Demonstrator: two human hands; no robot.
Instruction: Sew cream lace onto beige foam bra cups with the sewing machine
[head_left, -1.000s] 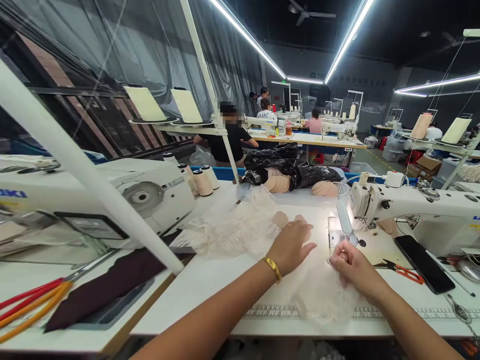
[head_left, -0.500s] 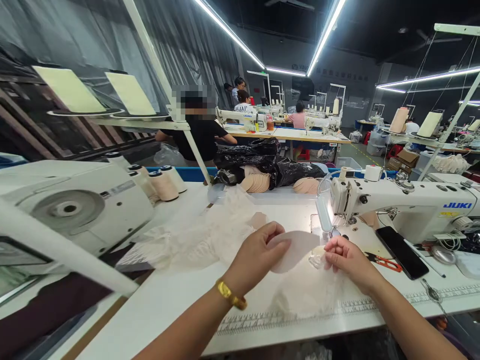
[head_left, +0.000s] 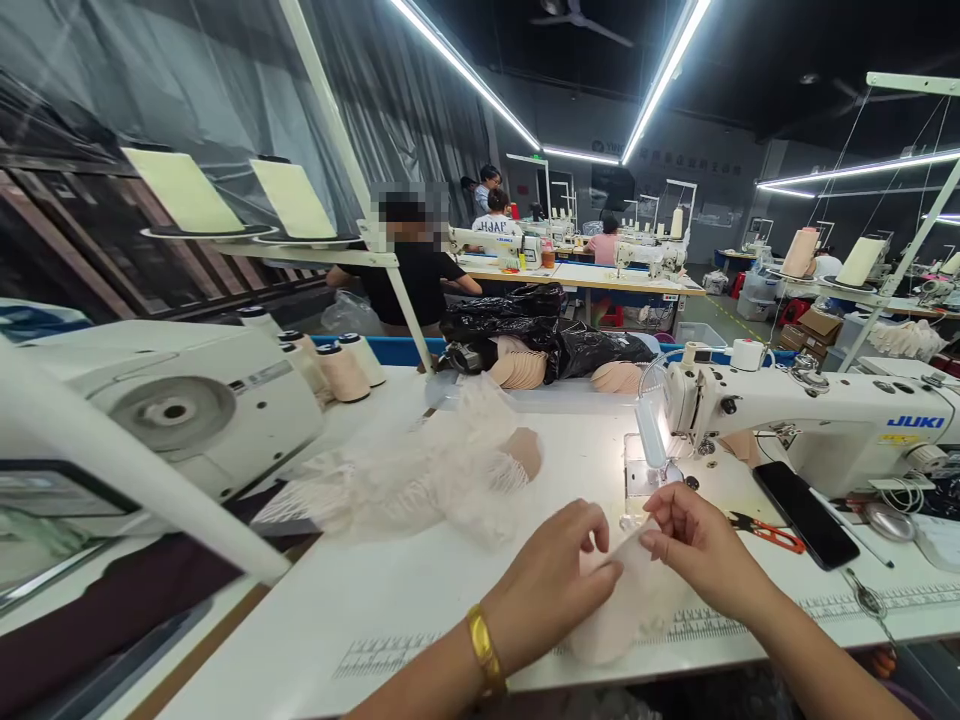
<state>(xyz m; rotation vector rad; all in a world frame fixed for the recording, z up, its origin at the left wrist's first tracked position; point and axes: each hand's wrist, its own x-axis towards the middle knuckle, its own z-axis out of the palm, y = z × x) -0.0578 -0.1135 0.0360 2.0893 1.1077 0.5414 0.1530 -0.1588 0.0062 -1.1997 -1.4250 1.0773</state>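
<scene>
My left hand (head_left: 551,590), a gold bracelet at its wrist, has thumb and fingers closed around the left edge of a thin, pale beige fabric pad (head_left: 607,625). My right hand (head_left: 694,545) pinches the pad's upper edge together with some sheer whitish material. The pad hangs tilted between both hands, just in front of the lit needle plate (head_left: 641,475) of a JUKI sewing machine (head_left: 810,405). To the left lies a heap of sheer cream frilled fabric (head_left: 420,470), with a beige pad (head_left: 525,452) partly under it.
Right of my hands lie orange-handled thread snips (head_left: 776,535) and a black phone (head_left: 806,515). Stacked beige pads (head_left: 517,368) sit behind, beside a black plastic bag (head_left: 510,315). Thread cones (head_left: 345,372) and another machine (head_left: 172,410) stand left. A co-worker (head_left: 409,270) sits beyond.
The pad has gone from lying nearly flat in my left hand to hanging steeply. Both hands have come together, the left moving right and down. The view has shifted slightly.
</scene>
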